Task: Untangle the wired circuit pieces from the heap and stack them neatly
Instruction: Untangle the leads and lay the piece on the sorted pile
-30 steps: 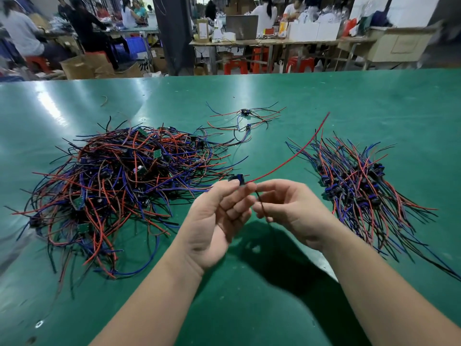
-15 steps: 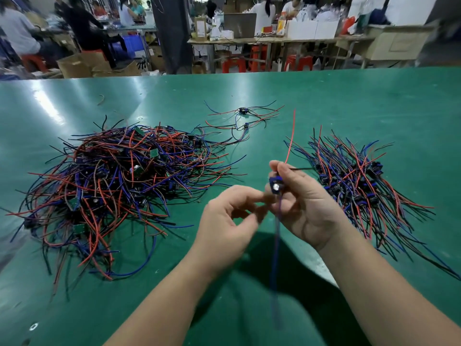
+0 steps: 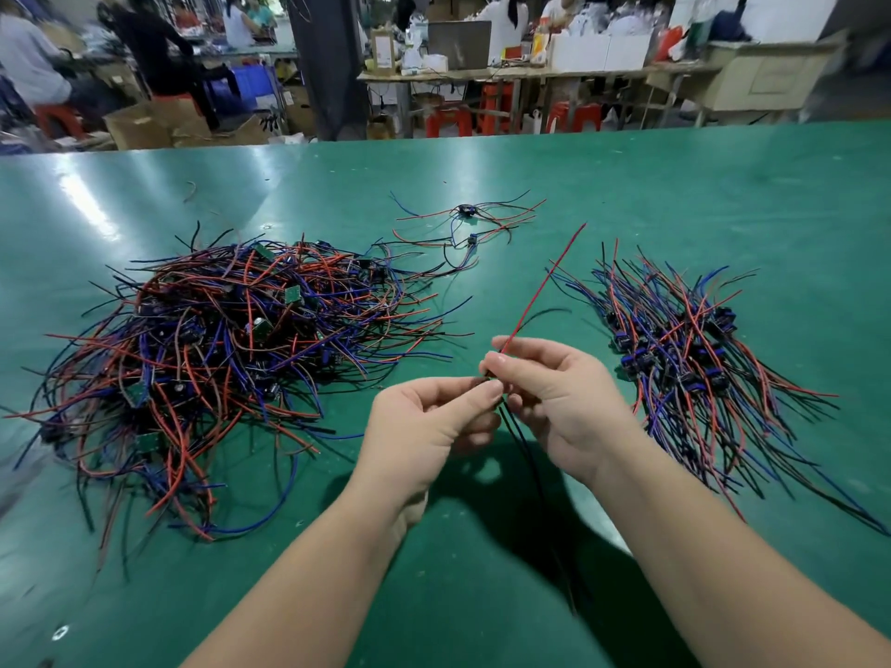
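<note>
At centre frame, the left hand [image 3: 424, 426] and right hand [image 3: 564, 402] pinch one wired circuit piece [image 3: 540, 286], between the heap [image 3: 217, 368] at left and stack [image 3: 684, 359] at right.

The circuit piece [image 3: 488, 377] pinched between the left hand [image 3: 424, 426] and the right hand [image 3: 566, 402] is almost wholly covered by their fingertips. Only a dark sliver shows, and its shape cannot be told. Its black wires [image 3: 515, 441] hang down and blur out over the shadow below. Both forearms [image 3: 313, 571] are cut off by the bottom edge. In the heap [image 3: 217, 368] most boards lie buried under wires, too tangled to count. The stack [image 3: 684, 359] trails wire ends off the right edge. The bench [image 3: 675, 185] runs out of frame left, right and below. The people [image 3: 144, 45] behind are blurred and cut by the top edge.
</note>
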